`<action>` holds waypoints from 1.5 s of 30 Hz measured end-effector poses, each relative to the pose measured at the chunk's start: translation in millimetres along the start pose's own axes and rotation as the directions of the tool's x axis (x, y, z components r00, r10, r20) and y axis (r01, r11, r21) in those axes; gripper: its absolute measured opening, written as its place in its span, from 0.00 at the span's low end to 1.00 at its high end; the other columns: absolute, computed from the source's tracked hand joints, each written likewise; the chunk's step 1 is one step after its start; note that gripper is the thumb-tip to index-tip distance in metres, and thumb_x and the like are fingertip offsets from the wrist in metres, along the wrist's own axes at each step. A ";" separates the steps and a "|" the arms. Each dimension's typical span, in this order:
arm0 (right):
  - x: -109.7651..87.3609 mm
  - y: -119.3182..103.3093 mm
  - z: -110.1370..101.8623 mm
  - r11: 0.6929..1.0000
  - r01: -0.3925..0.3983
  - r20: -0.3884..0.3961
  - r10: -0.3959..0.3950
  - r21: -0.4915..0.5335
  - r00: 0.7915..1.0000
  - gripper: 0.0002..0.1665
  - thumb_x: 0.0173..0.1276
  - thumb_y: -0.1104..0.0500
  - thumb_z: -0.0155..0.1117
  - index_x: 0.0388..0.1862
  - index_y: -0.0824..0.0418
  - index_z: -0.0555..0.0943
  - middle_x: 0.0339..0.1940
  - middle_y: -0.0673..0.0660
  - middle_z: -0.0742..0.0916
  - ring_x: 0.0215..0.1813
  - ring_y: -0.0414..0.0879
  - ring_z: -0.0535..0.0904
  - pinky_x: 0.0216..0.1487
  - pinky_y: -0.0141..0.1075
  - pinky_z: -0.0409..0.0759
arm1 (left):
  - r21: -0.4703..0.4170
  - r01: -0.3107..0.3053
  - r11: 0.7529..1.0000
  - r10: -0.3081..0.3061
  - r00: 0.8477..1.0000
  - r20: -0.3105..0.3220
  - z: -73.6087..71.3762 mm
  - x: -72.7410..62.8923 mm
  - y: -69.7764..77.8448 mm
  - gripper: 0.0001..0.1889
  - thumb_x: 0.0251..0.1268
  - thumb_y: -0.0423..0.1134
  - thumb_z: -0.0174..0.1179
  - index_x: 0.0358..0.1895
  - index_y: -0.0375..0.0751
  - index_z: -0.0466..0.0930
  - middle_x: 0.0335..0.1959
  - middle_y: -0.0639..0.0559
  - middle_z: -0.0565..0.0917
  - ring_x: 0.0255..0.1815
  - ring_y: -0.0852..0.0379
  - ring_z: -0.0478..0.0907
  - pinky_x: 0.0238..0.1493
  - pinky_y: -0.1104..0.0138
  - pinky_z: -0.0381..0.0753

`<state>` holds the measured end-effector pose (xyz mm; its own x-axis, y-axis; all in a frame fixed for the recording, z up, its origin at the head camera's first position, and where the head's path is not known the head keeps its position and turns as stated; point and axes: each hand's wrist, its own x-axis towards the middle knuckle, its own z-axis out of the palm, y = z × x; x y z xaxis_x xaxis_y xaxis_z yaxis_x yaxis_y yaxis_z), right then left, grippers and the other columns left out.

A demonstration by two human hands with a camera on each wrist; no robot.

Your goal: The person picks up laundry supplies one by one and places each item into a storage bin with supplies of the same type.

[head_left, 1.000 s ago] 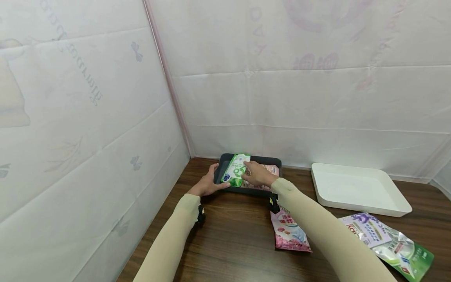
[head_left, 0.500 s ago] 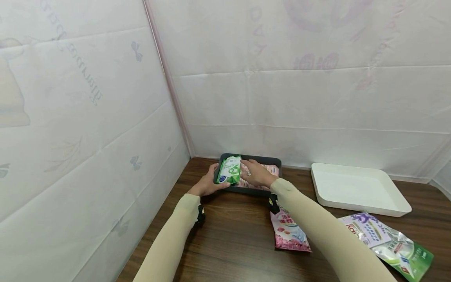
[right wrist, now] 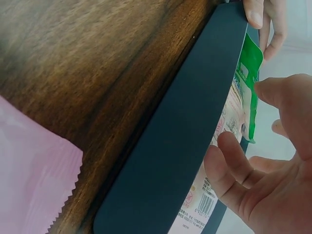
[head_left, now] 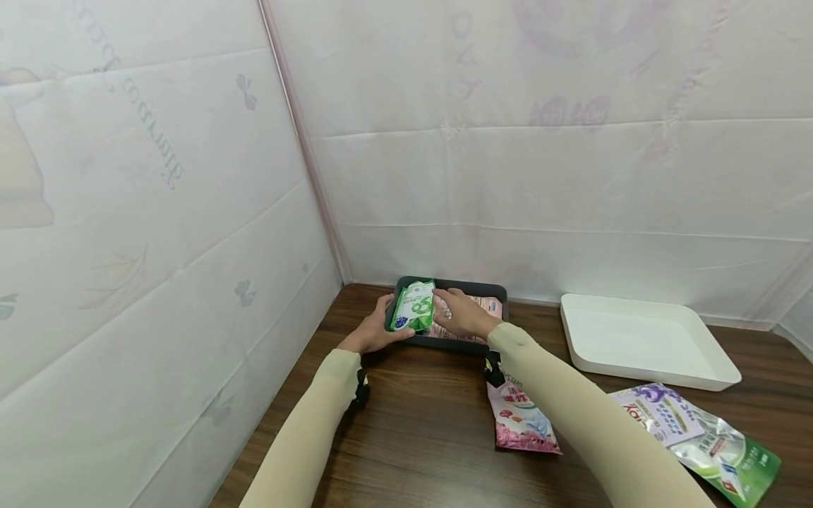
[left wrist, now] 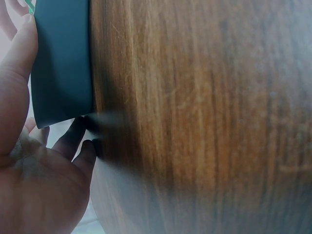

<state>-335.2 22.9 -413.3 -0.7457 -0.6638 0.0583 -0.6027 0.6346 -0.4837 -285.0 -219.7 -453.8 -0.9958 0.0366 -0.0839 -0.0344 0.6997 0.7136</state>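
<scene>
A dark grey tray (head_left: 452,345) stands on the wooden table against the back wall. My left hand (head_left: 371,333) holds its near left corner, thumb over the front rim and fingers round the left side. A green-and-white soft packet (head_left: 414,307) with large green digits lies tilted in the tray's left part. My right hand (head_left: 466,314) is over the tray, relaxed, its thumb (right wrist: 268,90) at the green packet's edge. Below those fingers lies a pink printed packet (right wrist: 197,207) with a barcode, partly hidden by the hand in the head view.
On the table under the right forearm is a pink pouch (head_left: 524,428). Farther right, a green, silver and purple pouch (head_left: 705,437) lies near a shallow white tray (head_left: 648,342). White printed sheets (head_left: 571,176) wall the table at the back and left.
The green packet has shifted left inside the dark tray, the right hand following slightly. Over the last half second both hands have stayed almost still; the left has kept its place at the corner.
</scene>
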 end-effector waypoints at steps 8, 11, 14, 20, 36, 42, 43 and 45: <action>-1.2 -1.2 0.0 1.000 0.021 -0.005 -0.021 0.000 1.000 0.36 0.80 0.57 0.58 0.81 0.65 0.61 0.78 0.74 0.64 0.75 0.68 0.65 0.69 0.62 0.69 | -0.002 -0.013 1.000 0.013 1.000 -0.001 -0.7 -0.8 -0.5 0.56 0.63 0.58 0.71 0.83 0.47 0.41 0.79 0.33 0.59 0.75 0.35 0.63 0.73 0.41 0.64; -1.5 -1.5 0.4 0.999 0.035 -0.010 -0.035 -0.003 0.999 0.36 0.80 0.57 0.58 0.81 0.66 0.61 0.78 0.75 0.64 0.75 0.68 0.65 0.70 0.62 0.69 | -0.002 -0.008 1.000 0.008 1.000 -0.003 -1.6 -0.7 -0.8 0.56 0.63 0.58 0.71 0.83 0.47 0.41 0.79 0.33 0.59 0.75 0.35 0.63 0.73 0.42 0.64; -2.7 -1.6 0.3 0.999 0.033 -0.009 -0.033 0.002 0.999 0.36 0.80 0.57 0.58 0.81 0.65 0.61 0.78 0.75 0.64 0.76 0.69 0.65 0.70 0.62 0.68 | -0.008 -0.003 1.000 0.003 1.000 -0.004 -1.9 -1.3 -0.6 0.55 0.63 0.58 0.71 0.83 0.48 0.42 0.79 0.33 0.60 0.75 0.35 0.63 0.73 0.42 0.63; -4.9 -2.0 -0.7 1.000 0.028 -0.007 -0.028 0.013 1.000 0.37 0.80 0.57 0.58 0.82 0.64 0.60 0.79 0.74 0.63 0.76 0.68 0.64 0.70 0.62 0.68 | -0.003 -0.002 1.000 0.002 1.000 -0.005 -1.7 -1.0 -2.5 0.56 0.63 0.59 0.71 0.82 0.47 0.41 0.79 0.33 0.59 0.75 0.35 0.64 0.73 0.41 0.64; -11.5 0.5 -1.0 0.999 0.050 0.002 -0.050 -0.013 0.999 0.41 0.76 0.52 0.64 0.82 0.57 0.61 0.80 0.70 0.63 0.75 0.65 0.68 0.69 0.61 0.71 | 0.015 0.009 1.000 -0.009 1.000 0.000 -1.2 -4.4 2.8 0.55 0.64 0.58 0.70 0.83 0.48 0.41 0.80 0.34 0.57 0.76 0.35 0.63 0.73 0.41 0.62; -14.4 0.0 -1.4 0.997 0.067 -0.005 -0.068 -0.037 0.998 0.40 0.76 0.50 0.64 0.82 0.57 0.63 0.79 0.71 0.64 0.72 0.66 0.71 0.67 0.61 0.73 | 0.018 0.010 1.000 -0.010 1.000 0.002 -0.8 -3.6 2.7 0.55 0.64 0.59 0.70 0.82 0.48 0.41 0.80 0.33 0.58 0.75 0.35 0.63 0.73 0.41 0.63; -15.1 -0.6 -1.8 0.997 0.073 -0.007 -0.073 -0.040 0.997 0.40 0.76 0.50 0.64 0.81 0.58 0.63 0.79 0.71 0.65 0.72 0.66 0.71 0.67 0.61 0.73 | 0.019 0.012 1.000 -0.012 1.000 0.002 -0.6 -3.4 2.3 0.55 0.64 0.59 0.70 0.82 0.48 0.41 0.80 0.33 0.58 0.75 0.35 0.63 0.73 0.41 0.63; -16.1 -1.9 -2.8 0.995 0.085 -0.010 -0.086 -0.048 0.996 0.40 0.75 0.50 0.65 0.81 0.58 0.64 0.78 0.71 0.65 0.72 0.66 0.71 0.67 0.61 0.73 | 0.019 0.013 1.000 -0.013 1.000 0.001 -0.5 -2.5 1.5 0.55 0.65 0.59 0.70 0.82 0.48 0.41 0.80 0.34 0.57 0.76 0.35 0.63 0.74 0.41 0.62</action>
<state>-322.8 33.6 -410.9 -0.6941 -0.7116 0.1086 -0.6769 0.5939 -0.4348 -282.6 -219.1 -452.2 -0.9952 0.0279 -0.0940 -0.0460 0.7135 0.6992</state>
